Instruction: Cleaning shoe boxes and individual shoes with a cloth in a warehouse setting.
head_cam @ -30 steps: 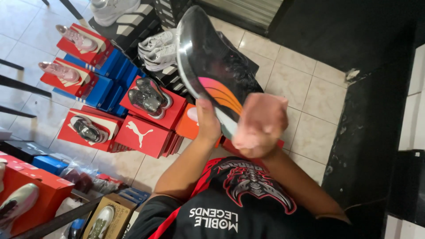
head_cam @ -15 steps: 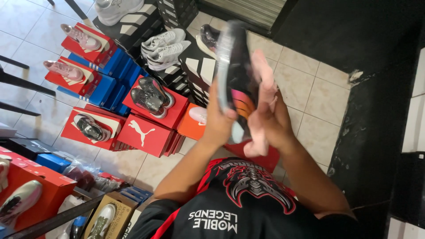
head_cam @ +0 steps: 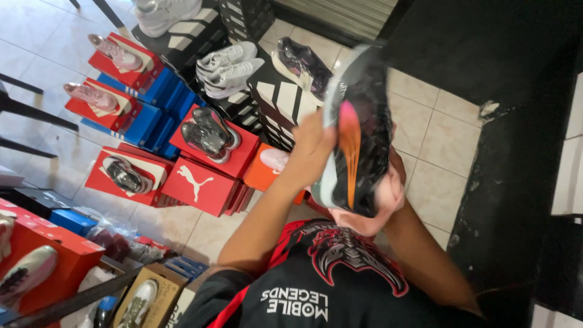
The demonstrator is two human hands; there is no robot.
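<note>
I hold a black sports shoe (head_cam: 364, 121) with pink and orange streaks up in front of my chest, its toe pointing away from me. My left hand (head_cam: 311, 146) grips the shoe's left side. Most of my right hand (head_cam: 398, 179) is hidden behind the shoe's heel end, where it presses a pink cloth (head_cam: 376, 209) against the shoe. Below the hands is my black and red shirt (head_cam: 328, 279).
On the tiled floor (head_cam: 437, 133) ahead stand stacks of red shoe boxes (head_cam: 200, 185), blue boxes (head_cam: 143, 118) and black striped boxes (head_cam: 276, 100), with display shoes on top. An orange box (head_cam: 42, 261) with a shoe stands at the lower left. A dark wall (head_cam: 522, 152) runs along the right.
The shoe has turned and shifted right in my hands. The pink cloth has moved from the shoe's side down to under its near end.
</note>
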